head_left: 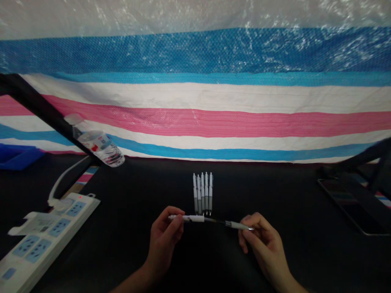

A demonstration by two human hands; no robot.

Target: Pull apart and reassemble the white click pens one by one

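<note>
Between thumb and fingers, my left hand [166, 238] pinches the white upper barrel [195, 219] of a click pen, its clip end pointing left. My right hand [265, 240] pinches the pen's grey lower barrel [236, 225], metal tip to the right. The two parts are apart, and a thin refill [215, 220] shows in the gap, reaching out of the white barrel. Just beyond my hands, several white and grey pens [203, 193] lie side by side on the black table [146, 187], tips towards me.
A white power strip [51, 240] with a plugged-in cable lies at the left. Behind it are a clear water bottle [102, 146] and a blue tray [18, 156]. A dark phone-like device [351, 207] lies at the right. Striped plastic sheeting [214, 97] hangs behind the table.
</note>
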